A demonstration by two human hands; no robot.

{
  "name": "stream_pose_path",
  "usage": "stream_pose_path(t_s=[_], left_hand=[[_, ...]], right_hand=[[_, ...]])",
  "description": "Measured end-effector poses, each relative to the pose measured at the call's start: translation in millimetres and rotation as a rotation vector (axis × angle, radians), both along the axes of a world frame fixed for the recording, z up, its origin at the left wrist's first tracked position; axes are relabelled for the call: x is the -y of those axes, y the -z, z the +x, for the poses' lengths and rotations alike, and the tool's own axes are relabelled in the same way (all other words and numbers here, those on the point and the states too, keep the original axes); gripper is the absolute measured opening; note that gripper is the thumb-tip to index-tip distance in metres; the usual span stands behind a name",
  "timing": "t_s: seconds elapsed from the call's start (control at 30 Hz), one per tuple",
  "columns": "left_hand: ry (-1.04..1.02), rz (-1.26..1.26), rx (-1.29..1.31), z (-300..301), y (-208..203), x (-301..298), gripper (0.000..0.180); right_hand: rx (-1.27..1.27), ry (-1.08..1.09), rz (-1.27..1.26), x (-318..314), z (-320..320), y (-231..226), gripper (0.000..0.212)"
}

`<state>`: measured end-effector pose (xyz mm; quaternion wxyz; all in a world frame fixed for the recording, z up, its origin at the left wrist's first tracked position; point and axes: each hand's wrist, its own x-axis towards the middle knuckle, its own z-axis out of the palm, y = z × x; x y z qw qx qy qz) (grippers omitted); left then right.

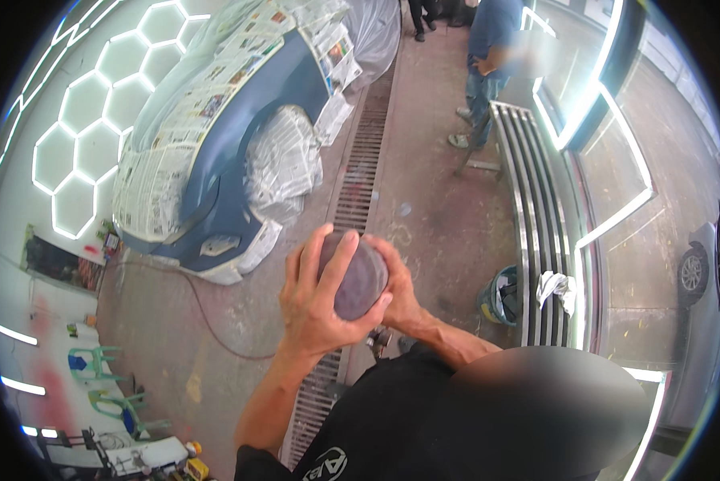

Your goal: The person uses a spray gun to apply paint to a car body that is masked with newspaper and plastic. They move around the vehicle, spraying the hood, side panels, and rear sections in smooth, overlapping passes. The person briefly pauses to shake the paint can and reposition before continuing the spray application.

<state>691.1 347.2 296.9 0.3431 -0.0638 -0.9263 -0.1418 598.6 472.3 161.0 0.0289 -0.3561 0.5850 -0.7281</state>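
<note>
Both hands are closed around a round, dull purple-grey spray gun cup, held in front of my body. My left hand has its fingers spread over the left side and top of the cup, with the thumb along the near edge. Against the right side, my right hand curls round it, its fingers partly hidden. A metal fitting shows just below the hands; the rest of the gun is hidden. Ahead to the left stands a car with a bare blue-grey front panel, masked with newspaper and plastic sheet.
A thin red hose trails across the floor on the left. A long floor grate runs ahead. On the right are a slatted metal bench, a bucket and a standing person. Green chairs stand lower left.
</note>
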Motion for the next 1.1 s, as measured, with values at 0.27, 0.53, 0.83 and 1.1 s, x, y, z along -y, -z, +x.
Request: stream_pose_path(t_s=[0.27,0.53,0.83,1.1], left_hand=[[-0.119,0.712,-0.046,-5.3,18.9,-18.9,0.087],[0.031,1.023,-0.166,19.8,2.7,-5.7,0.096],[-0.154,0.235,-0.035,19.3,2.3,-48.1,0.092],[-0.227,0.118,-0.033,11.6,11.5,-72.6,0.087]], right_hand=[[-0.087,0.203,-0.098,2.4,6.7,23.5,0.118],[-0.126,0.158,-0.233,-11.6,5.2,37.4,0.128],[-0.046,0.138,-0.159,-17.7,14.0,47.9,0.110],[0.139,0.088,-0.096,-33.1,30.1,55.1,0.090]])
